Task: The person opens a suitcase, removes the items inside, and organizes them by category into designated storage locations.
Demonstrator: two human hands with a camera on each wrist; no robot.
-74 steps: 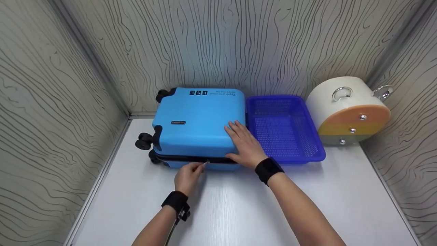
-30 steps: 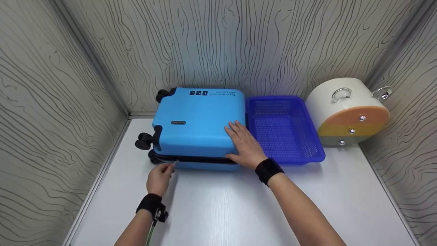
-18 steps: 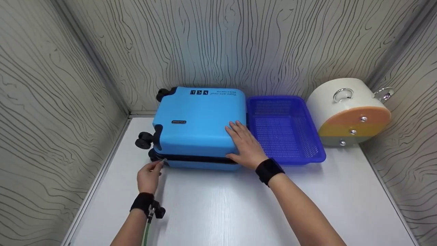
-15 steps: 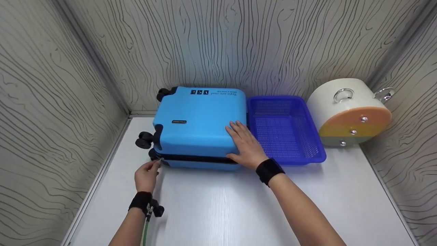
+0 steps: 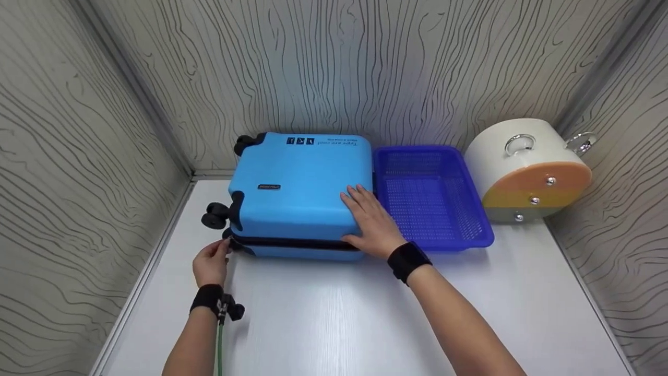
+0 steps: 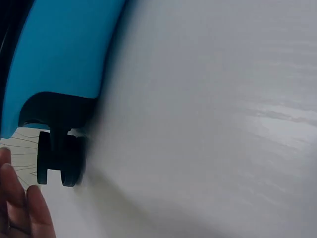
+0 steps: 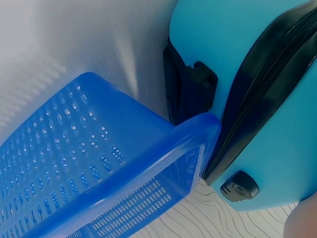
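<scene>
A light-blue hard-shell suitcase (image 5: 302,177) lies flat on the white table, its wheels to the left. A black zipper band (image 5: 297,243) runs along its near side. My left hand (image 5: 210,265) is at the near left corner, thumb and fingertips pinching the zipper pull, which is mostly hidden. In the left wrist view, its fingers (image 6: 15,193) show beside a black caster wheel (image 6: 60,157). My right hand (image 5: 373,222) rests on the suitcase's near right corner with fingers extended. The right wrist view shows the zipper teeth (image 7: 272,72) meeting along the suitcase's right end.
A blue perforated plastic basket (image 5: 433,198) stands against the suitcase's right side. Beyond it is a white drum-shaped box (image 5: 511,146) with a striped orange, yellow and green front and silver knobs. Wood-patterned walls (image 5: 334,68) surround the table on three sides.
My left hand has slid left along the suitcase's near side with the zipper pull, from near the middle to the wheel-end corner. My right hand has stayed on the suitcase.
</scene>
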